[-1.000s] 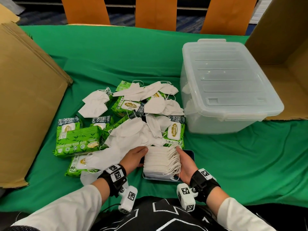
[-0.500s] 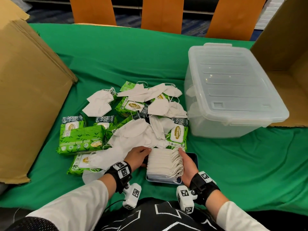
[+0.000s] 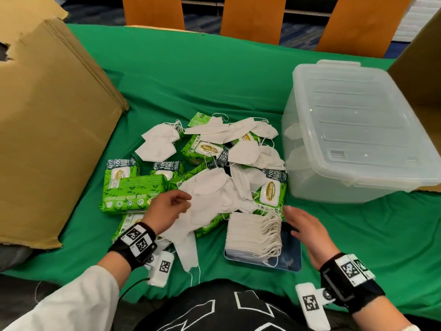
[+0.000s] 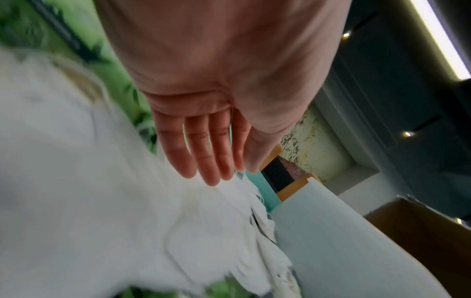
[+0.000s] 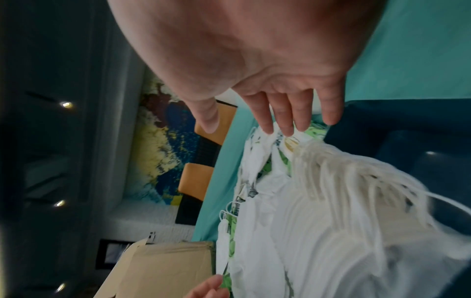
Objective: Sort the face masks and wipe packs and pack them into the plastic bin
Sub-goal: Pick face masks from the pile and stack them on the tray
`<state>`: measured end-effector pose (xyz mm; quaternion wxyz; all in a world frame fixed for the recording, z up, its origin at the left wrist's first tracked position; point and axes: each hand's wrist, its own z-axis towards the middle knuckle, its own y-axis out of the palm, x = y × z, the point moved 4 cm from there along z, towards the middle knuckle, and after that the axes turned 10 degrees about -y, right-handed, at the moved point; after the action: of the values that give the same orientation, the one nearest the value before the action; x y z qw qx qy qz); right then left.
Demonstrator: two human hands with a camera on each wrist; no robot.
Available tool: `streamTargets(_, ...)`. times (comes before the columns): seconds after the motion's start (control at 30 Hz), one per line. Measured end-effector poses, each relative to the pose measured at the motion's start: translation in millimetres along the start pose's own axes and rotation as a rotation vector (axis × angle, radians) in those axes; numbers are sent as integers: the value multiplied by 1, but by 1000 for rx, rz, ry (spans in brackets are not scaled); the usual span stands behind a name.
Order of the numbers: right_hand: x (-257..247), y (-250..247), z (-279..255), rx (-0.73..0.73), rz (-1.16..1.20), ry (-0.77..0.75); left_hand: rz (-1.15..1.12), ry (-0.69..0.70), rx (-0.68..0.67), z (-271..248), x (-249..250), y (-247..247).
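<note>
The neat stack of soft white folded face masks (image 3: 253, 231) lies on a dark blue tray (image 3: 290, 253) between both empty, relaxed hands, left hand (image 3: 167, 207) and right hand (image 3: 304, 231), and, being light and loose, probably needs holding by both sides.

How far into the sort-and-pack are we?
Early. Done: one neat stack of masks sits on a dark tray. In hand: nothing gripped; the left hand is over the loose masks, the right hand is open beside the stack. Left: the mixed pile of masks and wipe packs, and the plastic bin, whose lid is still on.
</note>
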<state>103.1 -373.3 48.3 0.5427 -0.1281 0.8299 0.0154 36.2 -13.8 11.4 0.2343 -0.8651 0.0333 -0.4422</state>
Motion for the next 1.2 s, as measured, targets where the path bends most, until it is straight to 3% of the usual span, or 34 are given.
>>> streamTargets(0.1, -21, 19, 4, -56, -34, -56, 393, 84, 81, 4, -10, -28)
streamTargets(0.2, -30, 56, 10, -161, 13, -34, 841, 138, 13, 2, -24, -26)
streamTargets(0.37, -10, 123, 28, -246, 190, 186, 1057, 203, -106, -1, -62, 0)
streamTargets(0.47, 5, 148, 43, -247, 338, 411, 929, 220, -20, 4, -59, -3)
streamTargets(0.6, 17, 177, 48, -314, 283, 505, 597, 300, 163, 4, -21, -29)
streamTargets(0.77, 18, 199, 55, -262, 288, 421, 211, 225, 248, 15, 12, -76)
streamTargets(1.0, 10, 209, 86, -94, 138, 237, 49, 47, 459, 45, -5, -125)
streamTargets(1.1, 7, 211, 102, -48, -1, 103, 89, -23, 425, 54, -17, -134)
streamTargets(1.2, -3, 208, 114, -37, 56, 32, 124, 25, 196, 59, -18, -134)
